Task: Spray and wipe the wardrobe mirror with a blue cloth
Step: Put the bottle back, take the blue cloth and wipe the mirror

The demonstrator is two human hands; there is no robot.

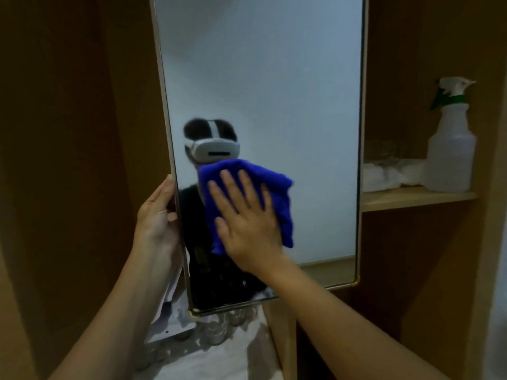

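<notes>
A tall gold-framed mirror (pixel 274 78) stands in the middle of the wardrobe. My right hand (pixel 247 223) lies flat with spread fingers on a bright blue cloth (pixel 277 193), pressing it against the lower-middle of the glass. My left hand (pixel 157 215) grips the mirror's left frame edge at about the same height. The glass reflects a person wearing a white headset, partly hidden by the cloth. A white spray bottle (pixel 452 149) with a green collar stands upright on the shelf at the right, apart from both hands.
The wooden shelf (pixel 411 197) at the right also carries crumpled white plastic (pixel 389 174) beside the bottle. Brown wardrobe panels (pixel 68 160) close in on both sides. Below the mirror lie clear plastic bags and paper (pixel 214 333).
</notes>
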